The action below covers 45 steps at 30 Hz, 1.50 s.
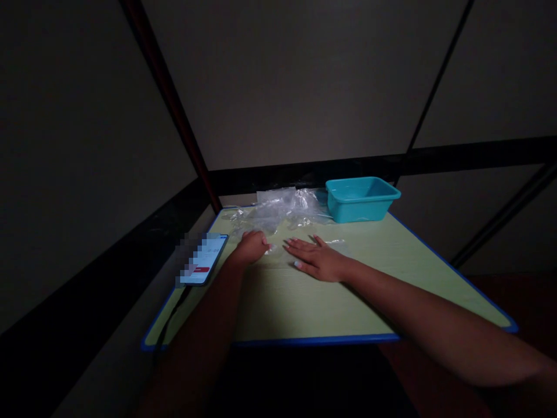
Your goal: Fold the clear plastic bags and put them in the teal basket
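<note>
right hand (319,261) lies open and flat over clear plastic (336,242) on the table (304,313); left hand (251,248) curls nearby, its hold impossible to tell.

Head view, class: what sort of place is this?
Probably a small indoor work corner: dim walls meet behind a blue-edged table where crumpled clear plastic lies.

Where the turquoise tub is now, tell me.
In the head view, the turquoise tub stands near the far right corner of the table, right of the clear plastic, beyond the right hand.
</note>
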Available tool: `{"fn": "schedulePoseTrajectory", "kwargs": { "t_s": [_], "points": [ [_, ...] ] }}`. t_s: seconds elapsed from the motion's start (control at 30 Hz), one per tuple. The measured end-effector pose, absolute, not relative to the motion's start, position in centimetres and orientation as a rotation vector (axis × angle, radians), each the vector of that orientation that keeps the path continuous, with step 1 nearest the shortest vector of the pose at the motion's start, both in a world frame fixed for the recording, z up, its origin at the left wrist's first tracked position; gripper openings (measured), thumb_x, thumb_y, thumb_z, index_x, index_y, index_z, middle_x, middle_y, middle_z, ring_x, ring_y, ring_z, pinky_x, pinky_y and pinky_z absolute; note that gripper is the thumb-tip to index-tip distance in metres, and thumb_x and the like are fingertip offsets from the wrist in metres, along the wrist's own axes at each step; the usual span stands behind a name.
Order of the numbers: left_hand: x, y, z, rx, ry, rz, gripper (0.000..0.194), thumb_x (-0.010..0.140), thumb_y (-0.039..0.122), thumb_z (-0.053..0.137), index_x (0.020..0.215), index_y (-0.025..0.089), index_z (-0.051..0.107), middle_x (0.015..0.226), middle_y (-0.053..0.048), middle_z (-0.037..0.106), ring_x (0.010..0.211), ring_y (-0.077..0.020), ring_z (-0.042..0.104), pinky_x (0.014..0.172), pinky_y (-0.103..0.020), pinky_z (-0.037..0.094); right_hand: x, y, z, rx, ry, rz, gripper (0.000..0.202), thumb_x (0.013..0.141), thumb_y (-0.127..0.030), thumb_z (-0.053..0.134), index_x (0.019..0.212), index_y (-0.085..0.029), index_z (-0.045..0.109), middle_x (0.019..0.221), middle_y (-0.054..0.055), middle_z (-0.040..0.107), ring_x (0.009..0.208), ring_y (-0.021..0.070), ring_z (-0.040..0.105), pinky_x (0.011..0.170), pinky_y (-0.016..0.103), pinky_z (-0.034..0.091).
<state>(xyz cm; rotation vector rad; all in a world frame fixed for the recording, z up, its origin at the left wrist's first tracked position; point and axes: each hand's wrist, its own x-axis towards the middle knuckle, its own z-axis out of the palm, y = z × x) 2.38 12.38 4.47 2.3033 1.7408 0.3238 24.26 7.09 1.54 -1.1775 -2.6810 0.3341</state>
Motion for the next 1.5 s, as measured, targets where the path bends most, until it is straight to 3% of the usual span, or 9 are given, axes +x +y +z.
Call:
{"fn": "schedulePoseTrajectory", "kwargs": {
  "t_s": [0.17,0.6,0.8,1.03,1.27,1.5],
  "points": [
    [2.4,12.3,4.6,2.199,1.718,0.420,0.011,0.078,0.025,0.056,0.079,0.015,0.060,0.080,-0.007,0.066,0.077,-0.0199,0.061,0.065,-0.026,0.042,24.3,7.1,1.5,-1.194,-2.714,0.321,0.054,0.095,-0.048,0.024,0.145,-0.028,0.025,0.150,0.008,0.022,0.138,0.0237,0.022,0.107,0.059,0.003],
    [3.5,12.9,3.0,2.077,1.550,0.626,0.018,0.071,0.021,0.062,0.088,0.014,0.063,0.080,-0.004,0.066,0.073,-0.0155,0.061,0.064,-0.023,0.046,24.3,7.2,1.4,-1.206,-2.707,0.335,0.055,0.094,-0.051,0.025,0.145,-0.029,0.023,0.150,0.006,0.021,0.138,0.0236,0.021,0.107,0.059,0.007],
    [2.5,12.8,4.0,2.115,1.427,0.566,0.016,0.065,0.015,0.057,0.077,0.015,0.067,0.069,-0.001,0.066,0.070,-0.0163,0.062,0.062,-0.023,0.046,24.2,7.1,1.6,-1.207,-2.697,0.367,0.056,0.094,-0.051,0.025,0.144,-0.028,0.025,0.150,0.007,0.023,0.138,0.0239,0.021,0.107,0.059,0.007],
    [1.8,13.0,4.6,2.148,1.396,0.460,0.019,0.062,0.016,0.054,0.072,0.015,0.071,0.072,-0.003,0.071,0.072,-0.0175,0.063,0.066,-0.024,0.045,24.2,7.0,1.7,-1.213,-2.693,0.370,0.055,0.094,-0.052,0.025,0.144,-0.029,0.025,0.150,0.007,0.022,0.138,0.0226,0.021,0.107,0.059,0.007],
    [1.7,12.9,4.6,2.178,1.421,0.496,0.022,0.061,0.016,0.052,0.073,0.017,0.071,0.065,0.000,0.066,0.064,-0.0150,0.059,0.059,-0.022,0.041,24.2,6.9,1.9,-1.221,-2.687,0.388,0.057,0.093,-0.053,0.029,0.144,-0.029,0.026,0.150,0.007,0.023,0.138,0.0234,0.021,0.108,0.058,0.006],
    [1.9,12.3,5.1,2.254,1.382,0.436,0.013,0.061,0.015,0.050,0.063,0.018,0.062,0.060,0.003,0.060,0.062,-0.0136,0.055,0.055,-0.021,0.037,24.1,7.0,2.0,-1.233,-2.696,0.398,0.055,0.093,-0.051,0.030,0.144,-0.031,0.026,0.150,0.006,0.022,0.138,0.0227,0.020,0.107,0.058,0.007]
  ]
}}
